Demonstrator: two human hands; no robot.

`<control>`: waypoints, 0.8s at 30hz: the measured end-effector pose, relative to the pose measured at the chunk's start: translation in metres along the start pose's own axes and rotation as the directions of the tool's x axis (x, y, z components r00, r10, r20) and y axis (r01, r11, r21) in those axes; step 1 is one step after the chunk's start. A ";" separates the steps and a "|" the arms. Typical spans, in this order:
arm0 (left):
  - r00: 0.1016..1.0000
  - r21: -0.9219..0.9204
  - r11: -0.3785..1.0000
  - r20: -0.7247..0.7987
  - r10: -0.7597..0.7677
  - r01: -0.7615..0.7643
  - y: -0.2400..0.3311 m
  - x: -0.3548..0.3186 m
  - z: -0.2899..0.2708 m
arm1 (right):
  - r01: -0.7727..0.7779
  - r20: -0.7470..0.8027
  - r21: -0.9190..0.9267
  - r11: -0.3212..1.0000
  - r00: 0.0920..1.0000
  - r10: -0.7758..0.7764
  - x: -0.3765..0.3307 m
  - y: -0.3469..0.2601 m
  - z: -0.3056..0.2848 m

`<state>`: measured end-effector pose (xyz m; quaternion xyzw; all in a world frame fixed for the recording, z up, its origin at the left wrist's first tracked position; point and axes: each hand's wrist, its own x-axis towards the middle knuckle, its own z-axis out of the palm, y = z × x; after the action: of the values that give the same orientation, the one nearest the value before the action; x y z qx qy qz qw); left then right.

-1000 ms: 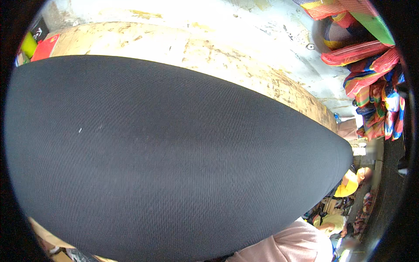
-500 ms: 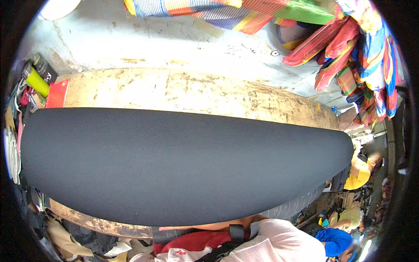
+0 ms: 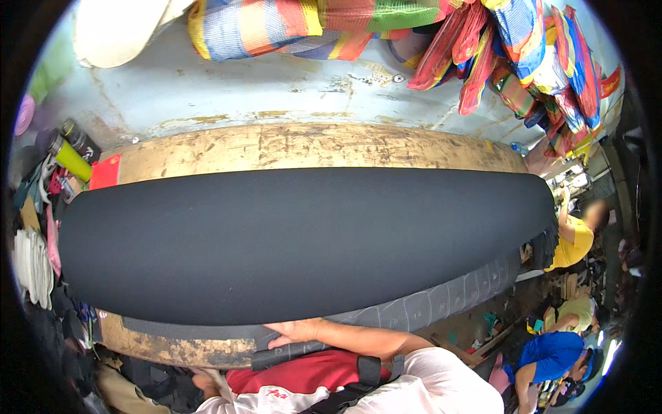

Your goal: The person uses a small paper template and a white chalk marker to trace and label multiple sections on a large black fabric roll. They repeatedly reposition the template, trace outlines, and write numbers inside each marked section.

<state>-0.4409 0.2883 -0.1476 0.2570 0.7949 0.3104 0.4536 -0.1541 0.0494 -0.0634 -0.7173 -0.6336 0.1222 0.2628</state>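
Note:
A wide sheet of black fabric (image 3: 303, 241) covers most of the worktable. My right hand (image 3: 293, 332) is at its near edge, the forearm reaching in from the right. Its fingers are stretched and apart; the upper ones touch the fabric's edge and their tips are partly hidden. Below lies dark fabric with pale chalk outlines (image 3: 441, 301), which shows along the near right side and by the right wrist. My left hand (image 3: 205, 383) shows only in part, low down beside my body, with its fingers not distinguishable.
Bare wood of the worktable (image 3: 276, 146) shows behind the fabric. At the left end stand a yellow-green bottle (image 3: 71, 158), a red flat item (image 3: 105, 171) and a stack of white cloth (image 3: 33, 265). Striped bags (image 3: 262, 26) hang above. People, one in yellow (image 3: 574, 245), work at the right.
The black fabric's near edge sits farther from my body, uncovering my right hand, forearm and more of the chalk-marked fabric. The view has also shifted, and part of my left hand shows.

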 end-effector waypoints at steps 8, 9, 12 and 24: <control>0.961 -0.435 0.861 -0.048 0.271 -0.264 0.164 0.065 -0.062 | -0.040 0.077 0.117 0.992 0.997 0.031 0.006 -0.005 -0.008; 0.920 -0.433 0.841 0.062 0.386 -0.324 0.180 0.063 -0.057 | -0.017 0.018 0.128 0.992 1.000 0.015 0.006 -0.004 -0.006; 0.782 -0.384 0.852 0.376 0.497 -0.356 0.205 0.039 -0.007 | -0.002 -0.017 0.069 0.998 1.000 0.003 0.005 -0.004 -0.005; -0.426 -0.461 -0.365 0.031 0.904 -0.809 0.191 -0.106 0.103 | -0.064 -0.086 -0.121 0.991 0.995 0.054 0.008 -0.014 -0.013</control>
<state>-0.2776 0.3711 0.0096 0.7979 0.0755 0.5708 0.1786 -0.1575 0.0551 -0.0437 -0.7551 -0.6071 0.0605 0.2400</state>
